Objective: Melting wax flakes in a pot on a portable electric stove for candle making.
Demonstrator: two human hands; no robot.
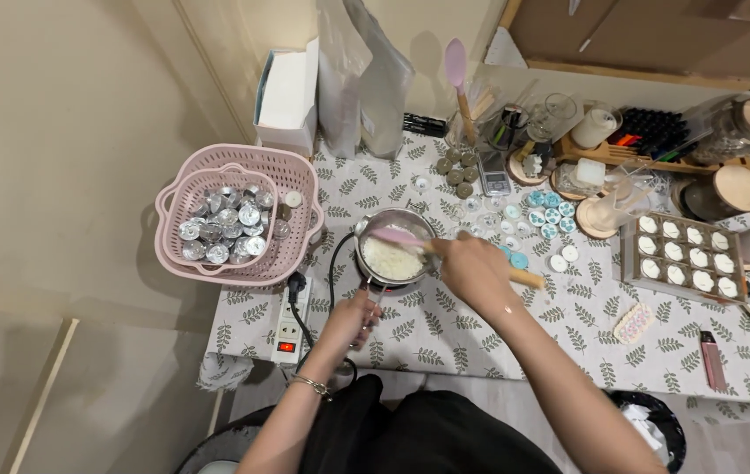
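The small metal pot [393, 250] sits near the middle of the table [445, 338], on a cloth printed with green leaves, between the pink basket [292, 180] of shiny foil cups [226, 226] on one side and rows of little round tins [544, 215] on the other. It is a steel saucepan with a bright rim and a slim handle running toward the person; a mound of white, flaky or grainy material [391, 261] fills its bottom. The left hand [350, 320] is closed around that handle, steadying the pot, while the right hand [473, 270] is wrapped around the wooden shaft of a spatula [401, 237], whose pale pink blade rests inside the pot over the white mass. The pot is likely rigid and fairly light, though it may be warm, since a dark cord runs from its base to the white power strip [289, 329] at the table's edge; the handle therefore seems the sensible place to hold it, well away from the wall. Smooth steel could slip in a loose grasp, so a full fist around the handle suits it. The spatula probably has a stiff stem and a soft, bendable blade, best held on the wood partway up. The white contents look loose and crumbly, apt to spill if the pot tilts.
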